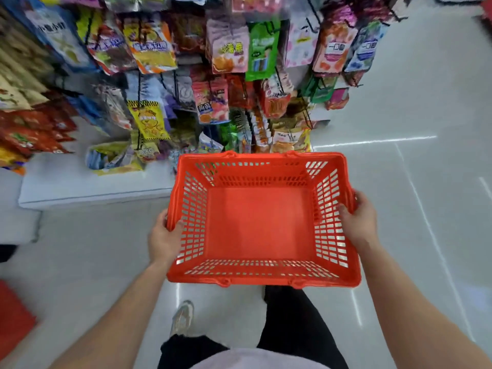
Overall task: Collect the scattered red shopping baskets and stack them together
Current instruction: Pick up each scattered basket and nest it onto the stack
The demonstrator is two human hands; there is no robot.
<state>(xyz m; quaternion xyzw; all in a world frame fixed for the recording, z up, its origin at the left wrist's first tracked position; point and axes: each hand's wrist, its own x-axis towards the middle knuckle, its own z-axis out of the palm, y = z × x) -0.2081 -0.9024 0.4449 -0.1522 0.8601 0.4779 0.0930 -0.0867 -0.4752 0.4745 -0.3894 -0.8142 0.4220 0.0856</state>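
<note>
I counted one red slotted plastic shopping basket point(259, 222), two bare hands, left point(163, 239) and right point(358, 222), one grey sneaker point(183, 316), and hanging snack packets point(149, 46) too many to number.

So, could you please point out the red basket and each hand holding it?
red basket point(259, 225): head view, bare inside floor.
left hand point(163, 239): head view, back of hand.
right hand point(359, 222): head view, back of hand.

Basket: a red shopping basket point(259, 222) is being held level above the pale floor point(399, 182), empty.
Left hand point(163, 238): gripping the basket's left rim.
Right hand point(358, 219): gripping the right rim.
Ahead: snack packets point(213, 75) are hanging on a rack.
Below: a shoe point(183, 316) is stepping forward.
</note>
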